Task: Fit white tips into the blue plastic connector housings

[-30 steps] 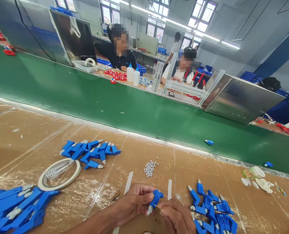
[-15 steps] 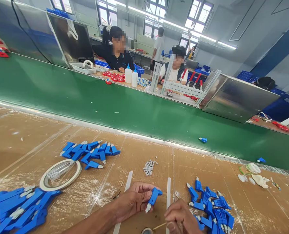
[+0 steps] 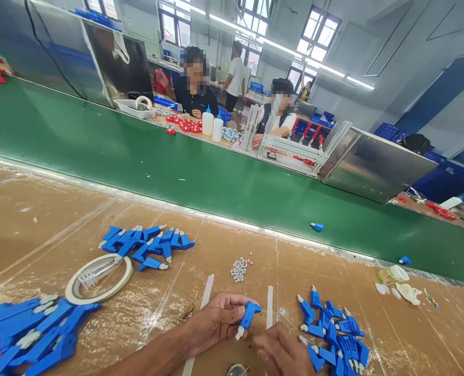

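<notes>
Since the earlier frame, the standing person (image 3: 238, 73) in the background has shifted leftward across the view, a seated co-worker (image 3: 196, 99) in a dark shirt now shows a raised hand, and the right hand (image 3: 281, 350) has drawn closer to the blue piece (image 3: 248, 317). The green belt (image 3: 138, 156) spans the view, with two single blue parts on it, one nearer the middle (image 3: 317, 226) and one farther right (image 3: 405, 259). On the brown table (image 3: 59, 203), a back-left heap (image 3: 126, 245), a front-left heap (image 3: 26, 319) and a right heap (image 3: 355, 347) hold many similar parts with pale tips — which are finished and which are waiting cannot be told, though one is in work. The left hand (image 3: 222, 316) pinches that piece between thumb and fingers, pale end slanting down, above the table between two paper strips (image 3: 206, 292). The right hand's fingers are curled but blurred; whether they grip anything is unclear. Across the belt, a white tray (image 3: 128, 109) holds a roll of tape (image 3: 143, 103). A tipped cup (image 3: 392, 274) lies at right, and a small pot (image 3: 235, 370) is cut off below — contents unclear in both. A thin stick (image 3: 289, 320) shows behind the right hand; small grey bits (image 3: 239, 269) lie loosely piled.
</notes>
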Motion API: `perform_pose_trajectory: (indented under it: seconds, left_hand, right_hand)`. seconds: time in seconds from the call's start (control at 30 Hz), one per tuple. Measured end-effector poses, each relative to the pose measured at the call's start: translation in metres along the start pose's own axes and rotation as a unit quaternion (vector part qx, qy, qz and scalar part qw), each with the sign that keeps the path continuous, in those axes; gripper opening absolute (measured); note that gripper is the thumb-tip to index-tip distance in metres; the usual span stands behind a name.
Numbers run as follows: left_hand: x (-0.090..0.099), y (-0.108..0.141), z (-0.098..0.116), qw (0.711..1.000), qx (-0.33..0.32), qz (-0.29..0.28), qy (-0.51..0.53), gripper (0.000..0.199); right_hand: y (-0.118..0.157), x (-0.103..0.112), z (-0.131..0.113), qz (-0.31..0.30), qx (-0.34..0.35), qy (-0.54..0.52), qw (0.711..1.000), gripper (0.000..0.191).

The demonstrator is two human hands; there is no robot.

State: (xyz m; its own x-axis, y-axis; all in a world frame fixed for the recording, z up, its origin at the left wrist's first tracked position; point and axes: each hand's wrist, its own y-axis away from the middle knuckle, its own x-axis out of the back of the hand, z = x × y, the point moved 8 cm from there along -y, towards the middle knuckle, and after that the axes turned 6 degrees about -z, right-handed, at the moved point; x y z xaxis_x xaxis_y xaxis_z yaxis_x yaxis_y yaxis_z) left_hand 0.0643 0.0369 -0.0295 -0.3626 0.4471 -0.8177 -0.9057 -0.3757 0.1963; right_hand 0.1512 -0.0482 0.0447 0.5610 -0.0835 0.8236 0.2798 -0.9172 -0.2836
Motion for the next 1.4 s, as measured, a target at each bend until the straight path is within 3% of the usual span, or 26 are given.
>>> perform_pose_trajectory:
  seconds: [0.13, 0.27, 0.37, 0.63, 0.8, 0.9, 1.0, 1.1, 1.2, 1.23, 1.3, 1.33, 1.4]
  left_hand:
    - [-0.002, -0.002, -0.001, 1.0, 0.002, 0.001, 0.005, 0.05]
    - [0.0, -0.003, -0.003, 1.0, 0.0, 0.011, 0.015, 0.049]
    - [0.001, -0.004, -0.004, 1.0, -0.008, 0.011, 0.023, 0.047]
    - [0.002, -0.006, -0.001, 0.999, -0.006, 0.011, 0.039, 0.05]
    - [0.003, -0.004, -0.002, 0.999, -0.006, 0.017, 0.041, 0.048]
    - [0.003, -0.002, -0.002, 0.999, -0.003, 0.023, 0.042, 0.046]
    - [0.004, -0.001, -0.002, 0.999, -0.007, 0.025, 0.042, 0.044]
    - [0.008, -0.004, 0.001, 0.998, -0.034, 0.032, 0.033, 0.044]
    - [0.016, -0.009, 0.008, 0.994, -0.098, 0.055, 0.012, 0.048]
    - [0.019, -0.009, 0.01, 0.991, -0.12, 0.065, 0.003, 0.049]
    - [0.023, -0.009, 0.012, 0.985, -0.153, 0.08, -0.022, 0.053]
    - [0.024, -0.009, 0.013, 0.982, -0.164, 0.086, -0.039, 0.054]
    - [0.024, -0.007, 0.013, 0.978, -0.174, 0.087, -0.076, 0.056]
  right_hand:
    - [-0.051, 0.03, 0.044, 0.004, -0.141, 0.035, 0.989, 0.018]
    - [-0.102, 0.014, 0.078, -0.08, -0.138, 0.086, 0.983, 0.014]
    - [-0.118, -0.005, 0.091, -0.123, -0.123, 0.113, 0.978, 0.015]
    - [-0.131, -0.022, 0.093, -0.217, -0.153, 0.18, 0.947, 0.016]
    - [-0.136, -0.025, 0.092, -0.239, -0.183, 0.192, 0.934, 0.017]
    - [-0.135, -0.023, 0.091, -0.229, -0.188, 0.169, 0.94, 0.018]
    - [-0.129, -0.008, 0.089, -0.188, -0.197, 0.118, 0.955, 0.018]
    - [-0.108, 0.01, 0.082, -0.131, -0.207, 0.043, 0.968, 0.022]
    - [-0.076, 0.006, 0.075, -0.093, -0.226, -0.103, 0.964, 0.036]
    - [-0.064, 0.0, 0.075, -0.049, -0.245, -0.242, 0.938, 0.041]
    - [-0.045, -0.021, 0.075, -0.005, -0.276, -0.443, 0.853, 0.05]
    - [-0.038, -0.032, 0.073, 0.008, -0.288, -0.51, 0.811, 0.052]
    - [-0.033, -0.048, 0.067, 0.013, -0.299, -0.571, 0.764, 0.053]
